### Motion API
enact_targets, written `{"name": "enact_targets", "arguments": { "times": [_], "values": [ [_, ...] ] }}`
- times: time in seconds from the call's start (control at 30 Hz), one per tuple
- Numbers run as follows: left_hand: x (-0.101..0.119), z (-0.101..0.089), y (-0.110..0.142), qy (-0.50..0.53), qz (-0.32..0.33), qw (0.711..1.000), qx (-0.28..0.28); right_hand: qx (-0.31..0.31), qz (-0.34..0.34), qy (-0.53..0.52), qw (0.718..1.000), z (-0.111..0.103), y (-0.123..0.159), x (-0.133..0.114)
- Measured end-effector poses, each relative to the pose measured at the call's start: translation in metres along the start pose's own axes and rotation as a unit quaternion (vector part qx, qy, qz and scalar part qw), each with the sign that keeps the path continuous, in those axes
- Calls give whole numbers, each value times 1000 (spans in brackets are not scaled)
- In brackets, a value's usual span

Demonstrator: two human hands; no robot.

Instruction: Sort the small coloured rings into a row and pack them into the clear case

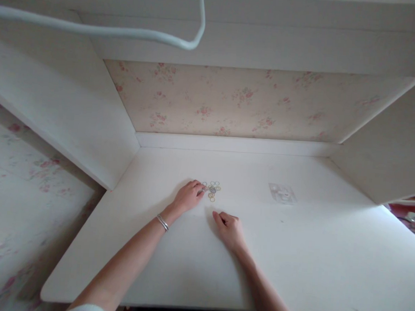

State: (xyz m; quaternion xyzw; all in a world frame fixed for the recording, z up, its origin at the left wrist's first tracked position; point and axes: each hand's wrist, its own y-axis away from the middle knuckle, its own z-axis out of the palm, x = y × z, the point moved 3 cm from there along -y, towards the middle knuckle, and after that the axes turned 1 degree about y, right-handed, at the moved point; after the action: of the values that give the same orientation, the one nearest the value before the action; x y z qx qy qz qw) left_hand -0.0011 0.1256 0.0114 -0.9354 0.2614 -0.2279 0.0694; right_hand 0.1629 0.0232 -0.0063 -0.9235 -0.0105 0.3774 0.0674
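A cluster of small thin rings [212, 189], some gold-toned and some grey, lies on the white tabletop [172, 266]. At the cluster's left edge is my left hand [189, 195], its fingers drawn together with the tips on a small ring; a fingertip hides part of it. My right hand [229, 229] rests on the table just below and right of the rings, fingers curled in, thumb pointing forward. I see nothing in it, and it is apart from the rings. My left wrist wears a silver bangle [163, 222].
A clear plastic bag [281, 194] lies flat to the right of the rings. White side panels and a low back ledge [239, 144] enclose the table's far part. A white bent tube [130, 32] hangs across the upper left. Various items sit in red surroundings at far right.
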Motion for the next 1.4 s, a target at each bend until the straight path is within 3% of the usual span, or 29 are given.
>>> {"name": "enact_targets", "arguments": {
  "times": [0.17, 0.37, 0.63, 0.77, 0.93, 1.17, 1.4],
  "values": [
    [5, 1, 5, 12, -5, 1000, 5, -1, 0, -9, 1000, 0, -1, 0],
    [23, 10, 8, 30, 25, 999, -30, 3, 3, -5, 1000, 1, -2, 2],
    [27, 17, 2, 42, 1, 998, -56, 9, -3, -2, 1000, 1, -2, 2],
    [29, 16, 4, 65, 4, 997, -39, 11, -4, -7, 1000, 2, -2, 3],
    [29, 1, 10, 86, -1, 996, 0, 6, -6, 0, 1000, 2, -2, 3],
    [31, -24, 49, 99, -35, 994, 28, -1, -6, 7, 1000, 3, 0, 3],
    [27, -17, 94, 92, -73, 993, -10, -15, -13, 50, 999, 7, 3, 0]
  ]
}}
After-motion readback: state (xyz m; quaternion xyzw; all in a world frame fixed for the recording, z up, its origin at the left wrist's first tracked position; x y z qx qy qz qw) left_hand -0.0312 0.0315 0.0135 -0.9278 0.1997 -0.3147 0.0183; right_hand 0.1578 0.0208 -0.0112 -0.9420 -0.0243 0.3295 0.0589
